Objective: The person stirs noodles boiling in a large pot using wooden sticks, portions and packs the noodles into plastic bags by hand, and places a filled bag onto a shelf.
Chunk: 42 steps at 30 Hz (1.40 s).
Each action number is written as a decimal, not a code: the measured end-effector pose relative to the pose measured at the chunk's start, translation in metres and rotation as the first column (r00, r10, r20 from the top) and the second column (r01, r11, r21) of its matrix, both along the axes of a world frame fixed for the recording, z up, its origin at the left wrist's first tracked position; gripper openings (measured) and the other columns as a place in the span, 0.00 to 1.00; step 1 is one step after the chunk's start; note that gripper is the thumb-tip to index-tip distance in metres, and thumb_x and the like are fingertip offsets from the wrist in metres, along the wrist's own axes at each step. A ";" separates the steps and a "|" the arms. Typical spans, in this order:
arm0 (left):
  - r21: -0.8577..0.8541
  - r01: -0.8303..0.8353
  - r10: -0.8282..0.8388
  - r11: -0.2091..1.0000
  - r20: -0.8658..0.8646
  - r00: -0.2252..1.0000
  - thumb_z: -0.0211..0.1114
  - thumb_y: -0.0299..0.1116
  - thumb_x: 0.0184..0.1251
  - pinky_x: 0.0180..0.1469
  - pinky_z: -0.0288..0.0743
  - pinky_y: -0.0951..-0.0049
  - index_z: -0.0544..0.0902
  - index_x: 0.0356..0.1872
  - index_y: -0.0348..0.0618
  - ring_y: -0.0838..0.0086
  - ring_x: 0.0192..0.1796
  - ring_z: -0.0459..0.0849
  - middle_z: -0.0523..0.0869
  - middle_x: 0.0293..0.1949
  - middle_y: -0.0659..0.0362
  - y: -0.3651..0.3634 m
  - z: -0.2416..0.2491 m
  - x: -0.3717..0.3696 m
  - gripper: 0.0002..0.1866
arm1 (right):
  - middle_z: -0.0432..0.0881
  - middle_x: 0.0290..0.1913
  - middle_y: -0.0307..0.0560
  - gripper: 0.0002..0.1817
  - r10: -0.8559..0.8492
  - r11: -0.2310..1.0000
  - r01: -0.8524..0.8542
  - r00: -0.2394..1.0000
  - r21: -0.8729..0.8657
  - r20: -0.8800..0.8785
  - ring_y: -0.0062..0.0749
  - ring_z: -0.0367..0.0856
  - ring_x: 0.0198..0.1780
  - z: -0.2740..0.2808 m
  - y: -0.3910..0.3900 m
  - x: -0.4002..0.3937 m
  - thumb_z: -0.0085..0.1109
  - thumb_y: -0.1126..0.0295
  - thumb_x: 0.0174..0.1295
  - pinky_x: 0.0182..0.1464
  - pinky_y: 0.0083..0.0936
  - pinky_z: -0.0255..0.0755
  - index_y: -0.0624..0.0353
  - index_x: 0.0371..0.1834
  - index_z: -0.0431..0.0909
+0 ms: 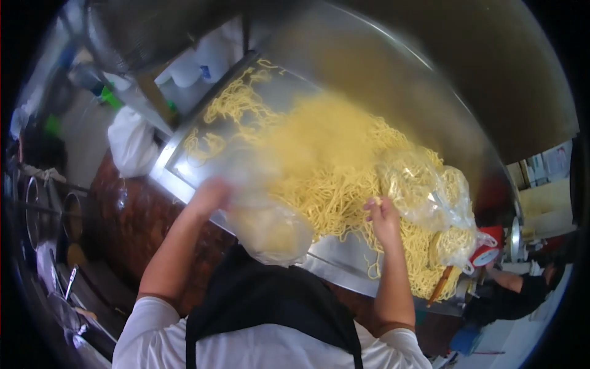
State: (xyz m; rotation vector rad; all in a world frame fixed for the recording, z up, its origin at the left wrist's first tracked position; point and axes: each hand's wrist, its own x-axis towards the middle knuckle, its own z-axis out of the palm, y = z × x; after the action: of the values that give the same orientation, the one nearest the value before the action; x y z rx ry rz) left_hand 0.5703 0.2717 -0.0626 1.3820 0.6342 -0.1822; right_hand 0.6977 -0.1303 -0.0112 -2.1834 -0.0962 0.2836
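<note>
Left hand (209,195) grips a clear plastic bag (270,230) w/ noodles, fingers curled on it, blurred; right hand (382,216) pinches strands from the noodle pile (332,178) on the steel tray (344,267); more bagged noodles (430,197) just beside.

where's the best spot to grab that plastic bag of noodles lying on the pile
Probably at the bunched, crumpled top of the plastic bag, coming from above on the side of the right hand. The film gathers loosely there and stands clear of the loose noodles, so the fingers can pinch plastic alone.
</note>
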 end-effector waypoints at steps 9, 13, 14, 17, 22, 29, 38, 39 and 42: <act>-0.012 -0.012 0.013 1.000 0.053 0.999 0.65 0.38 0.65 0.22 0.74 0.81 0.79 0.33 0.44 0.82 0.19 0.74 0.76 0.23 0.67 -0.009 -0.024 -0.011 0.09 | 0.84 0.36 0.47 0.15 0.353 0.902 -0.198 0.850 -0.384 0.391 0.34 0.83 0.36 -0.009 0.049 0.084 0.59 0.69 0.61 0.38 0.30 0.75 0.49 0.52 0.80; 0.036 0.084 -0.085 0.996 0.011 0.996 0.64 0.37 0.66 0.23 0.74 0.82 0.79 0.33 0.44 0.82 0.20 0.74 0.77 0.24 0.67 -0.013 -0.005 -0.014 0.09 | 0.85 0.44 0.49 0.18 0.483 0.675 -0.362 0.876 -0.642 0.014 0.46 0.83 0.46 -0.033 0.058 0.114 0.56 0.71 0.58 0.46 0.39 0.76 0.44 0.52 0.81; 0.032 0.073 -0.074 0.997 0.012 0.997 0.64 0.37 0.66 0.23 0.74 0.82 0.79 0.33 0.44 0.82 0.20 0.74 0.77 0.24 0.67 -0.016 0.000 -0.016 0.09 | 0.85 0.44 0.49 0.18 0.484 0.674 -0.365 0.875 -0.642 0.011 0.46 0.83 0.46 -0.033 0.058 0.119 0.56 0.71 0.58 0.46 0.39 0.76 0.44 0.52 0.81; 0.027 0.058 -0.058 0.998 0.006 0.998 0.63 0.37 0.67 0.24 0.73 0.82 0.79 0.33 0.43 0.82 0.19 0.74 0.77 0.24 0.66 -0.019 -0.007 -0.022 0.08 | 0.84 0.45 0.50 0.16 0.545 0.517 -0.397 0.836 -0.759 -0.066 0.45 0.82 0.48 -0.026 0.064 0.118 0.54 0.71 0.59 0.50 0.38 0.75 0.48 0.50 0.80; 0.067 0.081 -0.079 0.994 -0.025 0.997 0.62 0.37 0.67 0.24 0.74 0.82 0.79 0.33 0.43 0.82 0.20 0.74 0.78 0.23 0.65 -0.021 -0.009 -0.023 0.09 | 0.83 0.46 0.55 0.16 0.576 0.486 -0.435 0.812 -0.758 -0.096 0.47 0.82 0.49 -0.030 0.062 0.119 0.55 0.66 0.58 0.51 0.39 0.74 0.55 0.50 0.79; 0.025 0.115 -0.115 0.993 -0.004 0.993 0.64 0.38 0.67 0.23 0.75 0.81 0.79 0.32 0.42 0.82 0.20 0.75 0.76 0.22 0.66 -0.021 -0.016 -0.017 0.10 | 0.82 0.48 0.59 0.20 0.458 0.605 -0.585 0.811 -0.540 -0.365 0.52 0.81 0.49 -0.021 0.073 0.137 0.56 0.64 0.56 0.52 0.38 0.74 0.59 0.50 0.80; 0.025 0.091 -0.091 0.995 -0.022 0.996 0.64 0.39 0.67 0.23 0.74 0.82 0.80 0.34 0.43 0.82 0.20 0.76 0.78 0.23 0.66 -0.019 -0.018 -0.025 0.10 | 0.82 0.45 0.62 0.24 0.551 0.595 -0.545 0.812 -0.591 -0.195 0.51 0.82 0.47 -0.015 0.067 0.143 0.62 0.60 0.51 0.51 0.38 0.74 0.65 0.49 0.80; 0.030 0.103 -0.102 0.994 -0.021 0.995 0.64 0.38 0.67 0.23 0.74 0.83 0.80 0.34 0.42 0.82 0.20 0.76 0.78 0.23 0.66 -0.019 -0.017 -0.024 0.10 | 0.83 0.43 0.61 0.24 0.560 0.608 -0.515 0.818 -0.605 -0.133 0.49 0.83 0.44 -0.004 0.066 0.142 0.63 0.60 0.51 0.48 0.37 0.75 0.65 0.49 0.80; 0.023 0.103 -0.103 0.994 -0.020 0.994 0.63 0.38 0.67 0.23 0.74 0.82 0.81 0.34 0.42 0.82 0.20 0.76 0.80 0.24 0.65 -0.019 -0.019 -0.019 0.10 | 0.84 0.37 0.58 0.22 0.502 0.677 -0.486 0.854 -0.553 -0.137 0.43 0.83 0.36 0.037 0.064 0.136 0.64 0.61 0.52 0.40 0.35 0.76 0.66 0.46 0.80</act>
State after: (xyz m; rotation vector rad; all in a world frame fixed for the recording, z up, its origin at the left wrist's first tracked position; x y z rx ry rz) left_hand 0.5511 0.2530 -0.0818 1.4392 0.5825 -0.2712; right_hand 0.8337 -0.0665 0.0254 -2.7339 -0.7183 0.6646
